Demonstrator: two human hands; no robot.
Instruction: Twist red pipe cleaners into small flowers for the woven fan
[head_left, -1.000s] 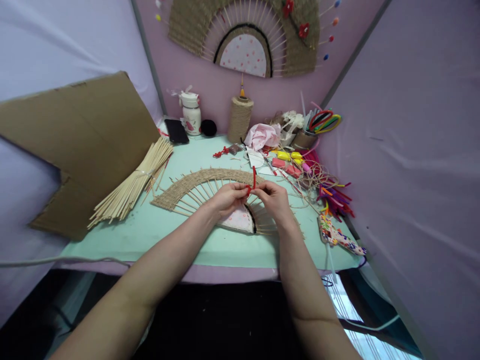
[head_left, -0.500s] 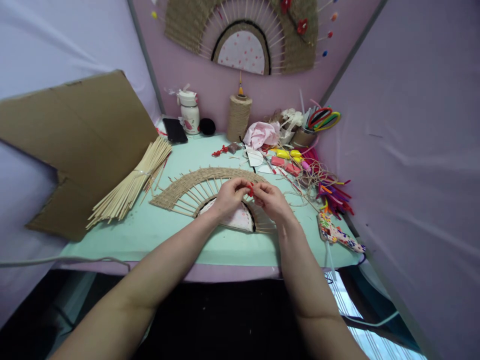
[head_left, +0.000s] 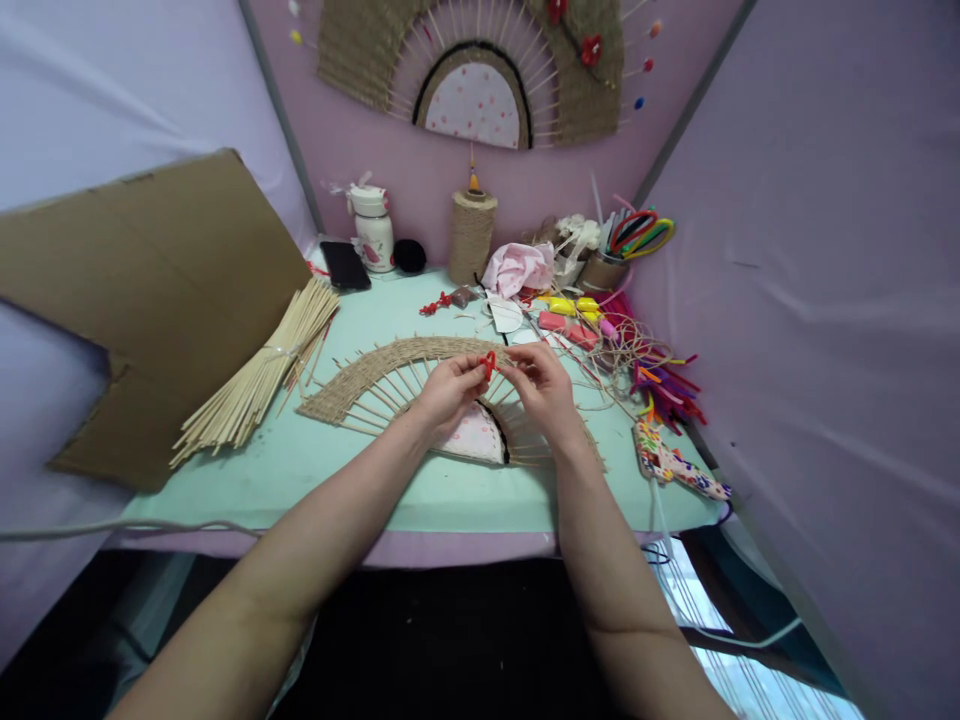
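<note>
A small red looped piece (head_left: 489,364) is pinched in my left hand (head_left: 448,391), above the middle of a woven fan. My right hand (head_left: 541,385) is closed at the right side of the red piece, its fingertips pressed together; whether they grip it is hard to tell. Beneath both hands, the fan (head_left: 341,390) lies on the pale green table, with a woven outer band, thin stick ribs and a white, pink-spotted half circle (head_left: 474,436) edged in black. My hands and wrists cover part of its ribs and band.
Cardboard (head_left: 187,300) and a stick bundle (head_left: 255,375) stand left. Behind are a phone (head_left: 345,265), bottle (head_left: 373,230) and twine cone (head_left: 472,235). Right are colored pipe cleaners (head_left: 664,385) and a patterned glue gun (head_left: 675,463). Another fan (head_left: 360,60) hangs behind.
Both hands have shifted slightly left and up with the red piece. More of its loop shows now, and my right fingers have moved a little away from my left ones.
</note>
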